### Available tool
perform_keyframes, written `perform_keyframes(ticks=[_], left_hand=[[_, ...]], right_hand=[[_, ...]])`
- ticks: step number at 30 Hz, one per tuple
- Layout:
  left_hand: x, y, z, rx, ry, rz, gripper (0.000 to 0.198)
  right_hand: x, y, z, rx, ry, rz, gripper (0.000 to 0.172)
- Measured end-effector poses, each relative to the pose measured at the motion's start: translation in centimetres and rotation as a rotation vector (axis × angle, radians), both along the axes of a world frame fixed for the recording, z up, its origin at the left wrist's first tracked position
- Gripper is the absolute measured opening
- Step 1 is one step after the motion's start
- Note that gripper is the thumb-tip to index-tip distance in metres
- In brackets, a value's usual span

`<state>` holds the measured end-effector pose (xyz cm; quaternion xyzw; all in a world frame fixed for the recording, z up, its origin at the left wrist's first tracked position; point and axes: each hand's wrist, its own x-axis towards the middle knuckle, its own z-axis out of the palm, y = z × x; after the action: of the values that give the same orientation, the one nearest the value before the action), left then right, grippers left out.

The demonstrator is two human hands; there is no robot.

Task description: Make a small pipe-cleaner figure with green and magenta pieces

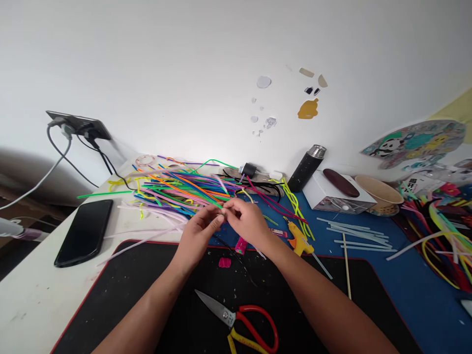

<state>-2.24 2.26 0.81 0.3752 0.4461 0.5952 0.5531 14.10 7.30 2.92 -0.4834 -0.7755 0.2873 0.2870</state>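
Note:
My left hand (203, 227) and my right hand (246, 219) meet above the far edge of the black mat, fingertips pinched together. Between them shows a thin green pipe cleaner (220, 205); my fingers hide much of it. Just behind lies a big pile of coloured pipe cleaners (173, 186), mostly pointing left to right. Below my hands, a small magenta piece (224, 263) rests on the mat, and a magenta roll (241, 245) lies beside my right wrist. Scissors (236, 319) with red and yellow handles lie partly spread between my forearms.
A black phone (84, 233) lies at left. To the right are a yellow glue gun (299, 239), clear glue sticks (357, 235), a wooden stick (347, 268), a black flask (307, 168), a white box (334, 196) and a bowl (379, 191). Cables hang from a wall socket (79, 124).

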Motion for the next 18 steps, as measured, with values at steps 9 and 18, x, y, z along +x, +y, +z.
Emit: perform_keyframes(ticks=[9, 18], left_hand=[[-0.3, 0.5, -1.0, -0.095, -0.103, 0.102, 0.047], [1.7, -1.8, -0.1, 0.099, 0.087, 0.041, 0.042]], right_hand=[[-0.5, -0.3, 0.2, -0.067, -0.01, 0.108, 0.023], [0.4, 1.4, -0.3, -0.037, 0.032, 0.037, 0.028]])
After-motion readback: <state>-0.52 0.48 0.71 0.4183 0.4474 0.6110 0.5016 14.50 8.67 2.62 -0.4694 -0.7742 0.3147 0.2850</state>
